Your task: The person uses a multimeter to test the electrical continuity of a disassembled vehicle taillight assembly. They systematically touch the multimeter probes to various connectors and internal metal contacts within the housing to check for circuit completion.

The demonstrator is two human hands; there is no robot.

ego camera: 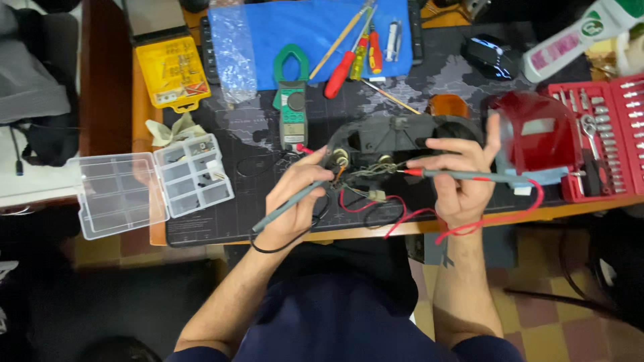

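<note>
A black lamp housing (396, 137) with loose wires lies on the dark desk mat (221, 221). My left hand (295, 201) grips a grey test probe (285, 209) with a black lead, its tip at a round contact (341, 159) on the housing's left side. My right hand (463, 177) holds a second grey probe with a red tip (456, 175) and a red lead (496, 218), pointing left at the housing's wires. A green clamp meter (292, 107) lies just behind, left of the housing.
A red lens cover (533, 131) sits right of the housing, beside a red socket set case (604, 137). A clear open parts box (157, 184) hangs over the desk's left edge. Screwdrivers (349, 64) lie on a blue cloth (268, 27); a yellow bit case (173, 72) sits left.
</note>
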